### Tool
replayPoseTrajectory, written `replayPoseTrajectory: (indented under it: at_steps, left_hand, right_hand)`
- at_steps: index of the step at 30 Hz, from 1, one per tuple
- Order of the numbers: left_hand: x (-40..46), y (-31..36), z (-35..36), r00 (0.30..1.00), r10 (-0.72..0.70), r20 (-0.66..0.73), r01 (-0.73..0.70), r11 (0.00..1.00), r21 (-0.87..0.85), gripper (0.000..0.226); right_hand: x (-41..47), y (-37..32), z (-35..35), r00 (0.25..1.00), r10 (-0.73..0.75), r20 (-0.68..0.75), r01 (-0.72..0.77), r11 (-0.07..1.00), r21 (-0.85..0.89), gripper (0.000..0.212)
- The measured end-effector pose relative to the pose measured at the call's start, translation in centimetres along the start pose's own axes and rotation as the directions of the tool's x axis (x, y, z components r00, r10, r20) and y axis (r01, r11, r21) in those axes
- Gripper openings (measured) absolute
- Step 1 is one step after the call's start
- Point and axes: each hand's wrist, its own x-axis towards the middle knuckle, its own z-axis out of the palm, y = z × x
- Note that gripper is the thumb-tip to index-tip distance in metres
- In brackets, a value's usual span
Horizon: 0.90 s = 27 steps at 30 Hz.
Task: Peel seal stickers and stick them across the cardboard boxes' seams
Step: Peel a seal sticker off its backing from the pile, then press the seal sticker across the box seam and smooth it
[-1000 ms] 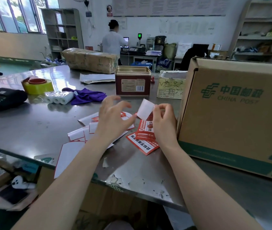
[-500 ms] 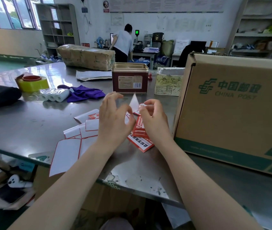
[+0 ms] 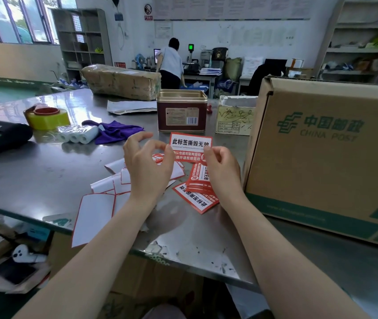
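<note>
Now you hold one red seal sticker (image 3: pixel 191 146) up in the air, with its printed side facing you. Your right hand (image 3: pixel 223 173) pinches its right edge, and your left hand (image 3: pixel 147 168) pinches its left edge with thumb and finger, while the other left fingers curl loosely above.

It looks like the peeling step is at its end (I cannot tell if the backing is fully off). White backing papers (image 3: pixel 112 183) lie on the metal table (image 3: pixel 33 171) under your left hand, and more red stickers (image 3: pixel 197 192) wait in a pile under your right hand.

Next comes the sticking. The China Post cardboard box (image 3: pixel 326 157) stands just beside your right hand, but its top seam is not in view. You will need to find that seam, keep the sticker flat, and lay it so half lands on each side.
</note>
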Motion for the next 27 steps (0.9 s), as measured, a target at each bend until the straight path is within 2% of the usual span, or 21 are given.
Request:
replayPoseTrajectory:
  at_steps: [8, 12, 14, 16, 19, 21, 23, 26, 27]
  left_hand:
    - [0.1, -0.2, 0.0, 0.997, -0.081, -0.013, 0.081, 0.997, 0.008, 0.018]
    - [0.6, -0.4, 0.1, 0.989, -0.151, 0.004, 0.15, 0.986, 0.066, 0.023]
    - [1.5, -0.4, 0.3, 0.962, -0.266, 0.052, 0.267, 0.964, -0.004, 0.031]
    - [2.8, 0.4, 0.5, 0.934, -0.347, 0.084, 0.356, 0.923, -0.144, 0.038]
    - [4.3, 3.3, 0.5, 0.885, -0.41, 0.222, 0.461, 0.84, -0.285, 0.034]
    - [5.5, 5.3, 0.4, 0.864, -0.407, 0.298, 0.494, 0.798, -0.344, 0.032]
    - [6.6, 7.8, 0.3, 0.863, -0.37, 0.344, 0.484, 0.8, -0.354, 0.029]
    - [8.0, 11.1, 0.6, 0.841, -0.352, 0.41, 0.507, 0.776, -0.374, 0.016]
    - [8.3, 12.0, 0.8, 0.836, -0.346, 0.425, 0.511, 0.773, -0.376, 0.02]
  right_hand:
    - [0.1, 0.0, -0.1, 0.994, -0.087, -0.061, 0.082, 0.993, -0.087, 0.014]
    - [-0.5, -1.3, 0.4, 0.965, -0.255, -0.07, 0.235, 0.949, -0.212, 0.017]
    - [-0.4, -3.1, 0.9, 0.925, -0.372, -0.075, 0.335, 0.894, -0.297, 0.017]
    - [-0.1, -5.5, 1.2, 0.876, -0.477, -0.066, 0.425, 0.83, -0.362, 0.018]
    - [0.8, -9.3, 1.3, 0.793, -0.607, -0.048, 0.519, 0.715, -0.468, 0.02]
    - [1.2, -12.3, 0.5, 0.761, -0.648, -0.034, 0.533, 0.653, -0.538, 0.021]
    - [1.7, -14.8, -0.9, 0.748, -0.662, -0.054, 0.513, 0.628, -0.585, 0.022]
    - [2.7, -17.3, -4.1, 0.777, -0.622, -0.093, 0.445, 0.648, -0.618, 0.024]
    - [3.1, -17.7, -5.4, 0.799, -0.593, -0.1, 0.396, 0.644, -0.654, 0.024]
